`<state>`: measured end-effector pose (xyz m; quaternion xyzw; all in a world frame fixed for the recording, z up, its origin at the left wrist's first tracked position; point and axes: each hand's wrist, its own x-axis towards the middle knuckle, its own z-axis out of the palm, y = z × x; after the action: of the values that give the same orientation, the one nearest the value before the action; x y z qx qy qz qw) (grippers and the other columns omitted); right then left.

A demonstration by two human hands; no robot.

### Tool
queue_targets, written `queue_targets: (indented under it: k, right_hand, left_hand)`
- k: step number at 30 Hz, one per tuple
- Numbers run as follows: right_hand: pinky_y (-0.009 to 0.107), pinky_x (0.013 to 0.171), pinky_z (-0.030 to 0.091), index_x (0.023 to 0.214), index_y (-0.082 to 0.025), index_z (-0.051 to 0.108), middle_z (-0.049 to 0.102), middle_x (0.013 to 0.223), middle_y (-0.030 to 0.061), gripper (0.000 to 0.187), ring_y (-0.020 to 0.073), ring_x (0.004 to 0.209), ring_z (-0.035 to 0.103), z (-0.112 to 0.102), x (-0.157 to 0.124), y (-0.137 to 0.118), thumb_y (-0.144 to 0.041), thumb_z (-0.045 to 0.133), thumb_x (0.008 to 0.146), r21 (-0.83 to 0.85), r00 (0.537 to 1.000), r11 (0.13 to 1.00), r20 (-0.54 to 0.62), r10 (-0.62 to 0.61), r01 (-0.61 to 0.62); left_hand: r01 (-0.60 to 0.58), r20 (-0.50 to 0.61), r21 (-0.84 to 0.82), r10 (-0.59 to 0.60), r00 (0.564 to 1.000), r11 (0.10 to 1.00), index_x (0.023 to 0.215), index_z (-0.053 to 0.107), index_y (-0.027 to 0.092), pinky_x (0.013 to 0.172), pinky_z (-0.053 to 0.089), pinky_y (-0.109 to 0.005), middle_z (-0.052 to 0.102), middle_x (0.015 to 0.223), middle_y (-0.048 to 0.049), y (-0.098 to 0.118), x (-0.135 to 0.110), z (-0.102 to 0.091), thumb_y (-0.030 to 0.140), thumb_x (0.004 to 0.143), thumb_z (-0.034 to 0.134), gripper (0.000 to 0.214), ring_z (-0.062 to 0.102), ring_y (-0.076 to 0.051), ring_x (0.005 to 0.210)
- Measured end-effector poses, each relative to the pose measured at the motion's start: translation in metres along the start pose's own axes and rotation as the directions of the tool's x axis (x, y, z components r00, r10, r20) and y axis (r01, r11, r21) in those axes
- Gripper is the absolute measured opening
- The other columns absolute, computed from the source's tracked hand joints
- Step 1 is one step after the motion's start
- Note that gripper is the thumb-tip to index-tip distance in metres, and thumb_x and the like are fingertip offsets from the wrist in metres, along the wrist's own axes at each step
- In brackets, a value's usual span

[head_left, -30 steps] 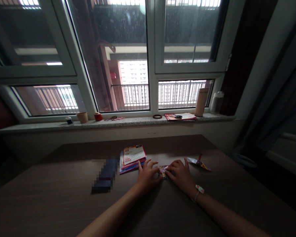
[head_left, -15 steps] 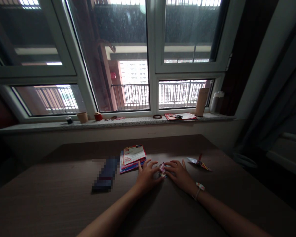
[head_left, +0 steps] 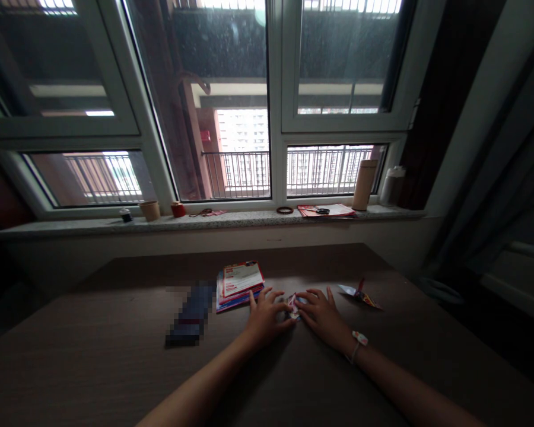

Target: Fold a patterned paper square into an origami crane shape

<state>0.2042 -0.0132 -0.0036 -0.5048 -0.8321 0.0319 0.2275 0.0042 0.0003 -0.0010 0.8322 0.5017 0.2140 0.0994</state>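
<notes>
grasping folded paper (head_left: 293,302) between fingertips of left hand (head_left: 265,314) and right hand (head_left: 324,314), lower centre of frame. showing no clear long axis.

This looks like a room in a home, though which room is unclear. Through a large white-framed window (head_left: 276,107) show a dark metal railing (head_left: 238,153) and a pale many-storeyed building (head_left: 247,131). Past the far edge of the brown wood-grain counter (head_left: 93,356), a speckled grey stone windowsill (head_left: 244,222) carries a tan cylindrical bottle (head_left: 365,187) and a tan tapered cup (head_left: 150,212); beyond the right edge hangs a grey-blue fabric curtain (head_left: 502,172).
</notes>
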Motion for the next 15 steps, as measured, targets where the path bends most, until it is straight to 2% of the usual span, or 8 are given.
queue_targets:
  k: [15]
  right_hand:
    - [0.065,0.109,0.014,0.116,-0.039,0.062,0.053,0.135,0.0006,0.027,0.027,0.126,0.041,-0.0009,0.001,0.0062,-0.033,0.048,0.094,0.036,0.999,0.999,0.028,-0.021,0.02]
  left_hand:
    - [0.01,0.003,0.02,-0.01,1.0,1.0,0.099,0.071,0.042,0.104,0.0,-0.074,0.054,0.133,0.0022,-0.003,0.0008,0.0021,0.046,0.073,0.073,0.026,0.032,-0.035,0.132]
